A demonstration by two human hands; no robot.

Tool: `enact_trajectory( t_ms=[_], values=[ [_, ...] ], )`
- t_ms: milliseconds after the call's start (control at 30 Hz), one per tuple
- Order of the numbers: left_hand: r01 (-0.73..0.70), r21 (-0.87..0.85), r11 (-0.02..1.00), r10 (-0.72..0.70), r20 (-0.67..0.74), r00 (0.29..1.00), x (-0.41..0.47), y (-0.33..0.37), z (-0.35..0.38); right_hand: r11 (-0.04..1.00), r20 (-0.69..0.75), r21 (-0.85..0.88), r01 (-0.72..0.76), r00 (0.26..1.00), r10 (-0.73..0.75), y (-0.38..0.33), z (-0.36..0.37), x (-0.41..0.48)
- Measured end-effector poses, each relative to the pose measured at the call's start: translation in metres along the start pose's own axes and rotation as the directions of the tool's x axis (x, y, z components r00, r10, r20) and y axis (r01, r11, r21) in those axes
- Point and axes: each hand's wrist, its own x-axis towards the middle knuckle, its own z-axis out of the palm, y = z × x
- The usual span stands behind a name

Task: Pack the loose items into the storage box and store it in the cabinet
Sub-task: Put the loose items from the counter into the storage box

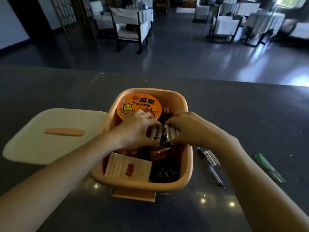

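Note:
An orange storage box (187, 166) stands open on the dark counter. Inside lie an orange instant-noodle cup (138, 104) at the far left, a pale card packet (128, 168) at the near left, red snack wrappers (158, 154) and dark clips (165, 173). My left hand (135, 129) grips a bundle of silvery batteries (156, 133) over the box's middle. My right hand (187, 128) grips a second battery bundle (170, 134) right beside it. The cream lid (50, 136) with an orange handle lies flat to the left of the box.
A black pen (211, 164) lies on the counter right of the box, and a green lighter (269, 167) further right. The counter's far edge runs behind the box. Beyond it are dining chairs and cloth-covered tables on a dark floor.

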Motion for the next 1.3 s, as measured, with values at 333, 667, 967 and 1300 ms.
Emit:
enact_trajectory(
  t_ms=[333, 667, 967, 1300],
  values=[
    [0.001, -0.125, 0.992, 0.006, 0.057, 0.998, 0.002, 0.009, -0.010, 0.991, -0.185, 0.077, -0.107, 0.975, 0.120, 0.006, -0.009, -0.028],
    [-0.156, -0.226, 0.962, 0.124, -0.148, 0.981, 0.030, 0.116, 0.008, 0.926, -0.248, 0.189, -0.327, 0.896, 0.367, 0.093, 0.001, -0.097],
    [0.095, -0.134, 0.986, -0.082, 0.097, 0.992, 0.056, 0.180, 0.105, 0.934, -0.028, 0.177, -0.310, 0.947, 0.320, 0.171, 0.039, -0.137],
    [0.368, -0.051, 0.928, -0.358, 0.146, 0.922, 0.076, 0.163, 0.147, 0.942, 0.028, 0.293, -0.166, 0.986, 0.165, 0.210, 0.054, -0.127]
  ],
)
